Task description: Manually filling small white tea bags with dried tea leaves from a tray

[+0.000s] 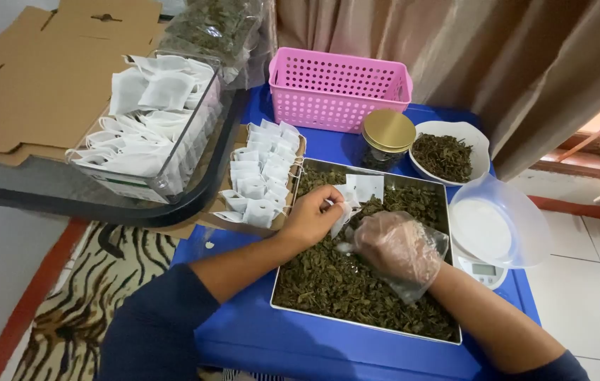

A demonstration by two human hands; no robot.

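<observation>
Your left hand (312,215) pinches a small white filter bag (341,215) by its upper edge, holding it over the metal tray (282,293). Your right hand (397,247), in a loose clear plastic glove, is cupped with fingers curled at the bag's mouth; whether it grips any leaves cannot be determined. The bag is flat, white and translucent. The tray holds dark green dried leaves (342,286) and one more empty bag (368,186). Left of the tray, filled white bags (261,176) lie in rows; beyond them, a clear bin (166,176) holds further white bags. Behind the tray stand a pink perforated basket (339,92), a gold-lidded jar (387,137) and a white bowl of leaves (448,152). A white scale (487,236) sits at right. The surface is a blue table (279,342) over white floor tiles (596,296).
</observation>
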